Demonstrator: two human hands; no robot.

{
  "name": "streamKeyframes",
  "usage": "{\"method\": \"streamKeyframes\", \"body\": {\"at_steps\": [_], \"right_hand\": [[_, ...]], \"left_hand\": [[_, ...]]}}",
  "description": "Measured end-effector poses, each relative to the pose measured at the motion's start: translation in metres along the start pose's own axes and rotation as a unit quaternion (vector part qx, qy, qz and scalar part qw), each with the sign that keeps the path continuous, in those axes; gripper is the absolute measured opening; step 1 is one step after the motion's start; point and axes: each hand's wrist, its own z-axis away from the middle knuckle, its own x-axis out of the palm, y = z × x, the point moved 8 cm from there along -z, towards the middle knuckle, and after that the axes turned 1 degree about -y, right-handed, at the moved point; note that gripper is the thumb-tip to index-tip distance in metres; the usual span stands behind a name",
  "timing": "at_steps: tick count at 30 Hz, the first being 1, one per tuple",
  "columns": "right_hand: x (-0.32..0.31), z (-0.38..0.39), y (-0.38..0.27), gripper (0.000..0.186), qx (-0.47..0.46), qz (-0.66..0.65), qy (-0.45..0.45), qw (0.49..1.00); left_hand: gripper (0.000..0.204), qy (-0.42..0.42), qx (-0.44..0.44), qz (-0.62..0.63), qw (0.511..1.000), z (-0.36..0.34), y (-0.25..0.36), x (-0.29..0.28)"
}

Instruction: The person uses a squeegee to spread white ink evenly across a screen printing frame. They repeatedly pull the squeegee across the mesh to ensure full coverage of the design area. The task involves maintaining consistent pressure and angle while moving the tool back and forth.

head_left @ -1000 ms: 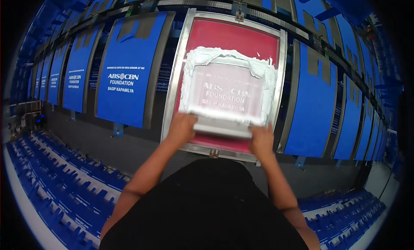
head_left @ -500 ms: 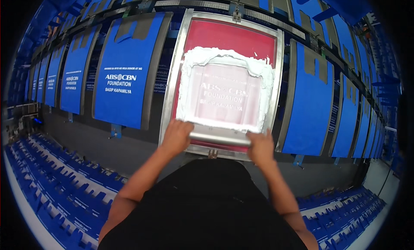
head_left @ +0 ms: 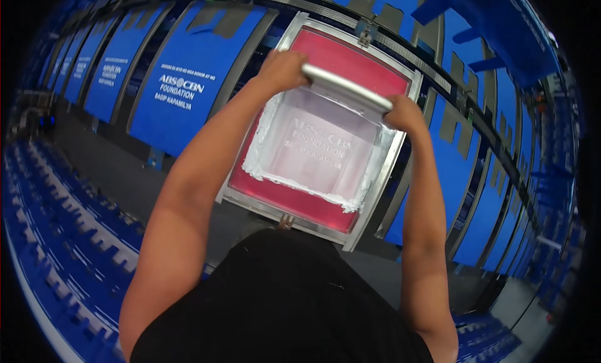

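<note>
Both my hands are closed round the two ends of a metal-handled squeegee [head_left: 345, 90]. My left hand [head_left: 285, 71] grips its left end, and my right hand [head_left: 402, 114] its right end. The squeegee lies crosswise over the upper part of a printing screen with a silvery metal frame [head_left: 377, 191] and red areas [head_left: 347, 55]. Thick white ink [head_left: 253, 158] rims the pale printing area [head_left: 313, 147], where light lettering shows through. The squeegee hides its lower edge and the ink right beneath it.
Blue bag-shaped sheets [head_left: 172, 106] lie on grey boards in rows left and right of the screen. Metal clips [head_left: 365, 34] sit at the frame's far and near ends. Racks of blue pieces [head_left: 56, 238] stand at lower left, and more blue sheets [head_left: 501, 28] hang at upper right.
Both hands have moved the squeegee from the screen's near end toward its far end. The view has tilted, so the screen appears slanted.
</note>
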Motion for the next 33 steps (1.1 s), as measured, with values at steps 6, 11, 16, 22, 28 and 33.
{"method": "streamKeyframes", "body": {"at_steps": [6, 11, 16, 22, 28, 33], "right_hand": [[-0.022, -0.030, 0.033, 0.049, -0.047, -0.034, 0.033, 0.998], [0.022, -0.050, 0.042, 0.053, -0.049, -0.079, -0.051, 0.994], [-0.009, -0.054, -0.005, 0.054, -0.115, -0.024, 0.017, 0.993], [-0.019, -0.042, -0.009, 0.056, -0.044, -0.063, 0.054, 0.996], [0.019, 0.033, -0.052, 0.050, -0.096, -0.026, 0.078, 0.992], [0.081, 0.174, -0.122, 0.036, -0.076, -0.061, 0.104, 0.990]], "left_hand": [[0.033, -0.291, -0.202, 0.175, 0.919, 0.147, 0.046, -0.010], [0.063, -0.495, -0.251, 0.327, 0.765, 0.389, 0.080, 0.108], [0.044, -0.378, -0.345, 0.546, 0.663, 0.397, 0.113, 0.142], [0.042, -0.400, -0.258, 0.573, 0.667, 0.352, 0.137, 0.105], [0.042, -0.379, -0.306, 0.595, 0.639, 0.332, 0.131, 0.115], [0.039, -0.373, -0.340, 0.569, 0.649, 0.329, 0.111, 0.127]]}}
